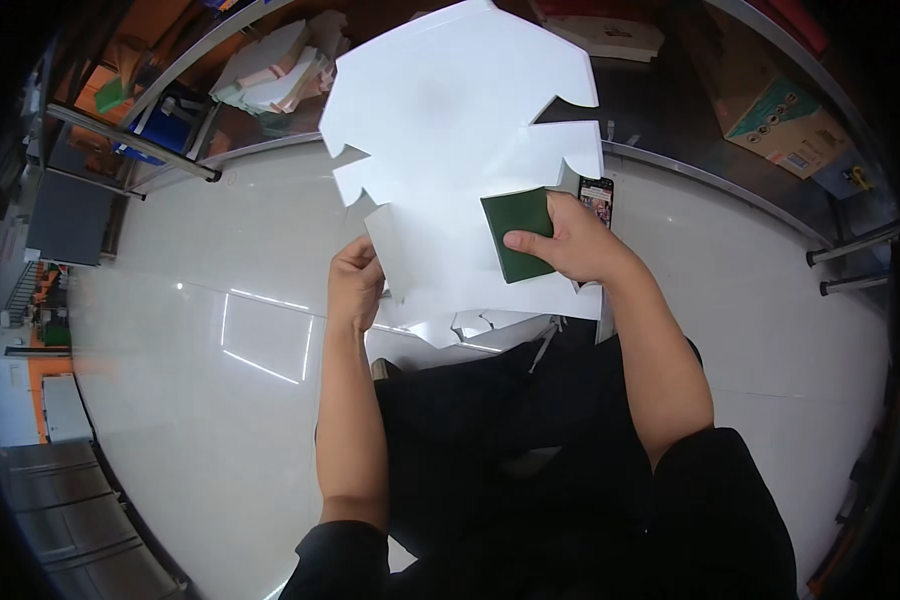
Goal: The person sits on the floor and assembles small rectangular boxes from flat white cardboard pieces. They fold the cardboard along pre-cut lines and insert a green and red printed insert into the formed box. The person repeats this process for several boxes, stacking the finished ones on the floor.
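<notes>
A large white cardboard box blank [450, 110] with notched edges lies spread out in front of me. My left hand [355, 280] is closed at its near left side, fingers curled against a folded-up flap [385, 255]. In my right hand [585, 240] is a dark green, flat rectangular piece [515, 235], perhaps a small booklet or pad. My thumb rests on its top face; the fingers beneath are hidden. The green piece is over the near right part of the blank. Just beyond my right wrist a phone [597, 198] with a lit screen shows beside the blank's edge.
Metal-framed shelving [670, 165] runs across the far side. It bears a stack of white and pinkish flat pieces [280, 70] and a brown carton [790, 125]. Glossy pale tiles [210, 250] cover the floor. Grey metal cabinets [70, 500] stand at the lower left.
</notes>
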Action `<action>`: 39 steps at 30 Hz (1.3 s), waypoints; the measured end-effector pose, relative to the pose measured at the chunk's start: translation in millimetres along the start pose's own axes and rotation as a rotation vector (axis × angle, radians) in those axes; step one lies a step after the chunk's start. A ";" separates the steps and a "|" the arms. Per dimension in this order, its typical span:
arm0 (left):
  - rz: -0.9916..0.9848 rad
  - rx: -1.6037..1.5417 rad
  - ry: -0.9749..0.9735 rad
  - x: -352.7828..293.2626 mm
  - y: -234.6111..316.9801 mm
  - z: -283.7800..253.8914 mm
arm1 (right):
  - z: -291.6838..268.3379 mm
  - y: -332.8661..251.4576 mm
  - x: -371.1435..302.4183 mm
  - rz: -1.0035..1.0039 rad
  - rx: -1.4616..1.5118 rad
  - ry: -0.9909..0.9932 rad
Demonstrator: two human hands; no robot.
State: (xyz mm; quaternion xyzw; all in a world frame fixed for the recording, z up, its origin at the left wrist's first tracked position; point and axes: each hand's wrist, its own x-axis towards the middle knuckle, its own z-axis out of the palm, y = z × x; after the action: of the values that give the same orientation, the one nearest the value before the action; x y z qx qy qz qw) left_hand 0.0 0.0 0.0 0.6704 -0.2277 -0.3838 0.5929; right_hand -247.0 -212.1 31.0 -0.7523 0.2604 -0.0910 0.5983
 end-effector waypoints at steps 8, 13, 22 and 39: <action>0.083 -0.053 -0.212 -17.9 7.4 9.0 | -7.8 -9.7 -3.3 -0.093 0.098 -0.062; 0.072 0.151 -0.088 -21.5 16.1 17.5 | 6.9 -6.6 -1.3 -0.046 0.033 -0.093; -0.103 0.154 -0.093 -21.9 23.0 27.9 | 3.8 -16.1 -5.1 0.014 0.010 -0.048; 0.048 0.402 0.005 -43.5 18.5 31.1 | 2.9 9.3 -16.0 -0.094 0.157 0.000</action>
State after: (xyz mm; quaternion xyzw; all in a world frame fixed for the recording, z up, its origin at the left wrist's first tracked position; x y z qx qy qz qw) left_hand -47.8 10.2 28.5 0.7706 -0.3142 -0.3145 0.4566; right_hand -262.0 -203.0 24.2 -0.7147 0.2168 -0.1389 0.6503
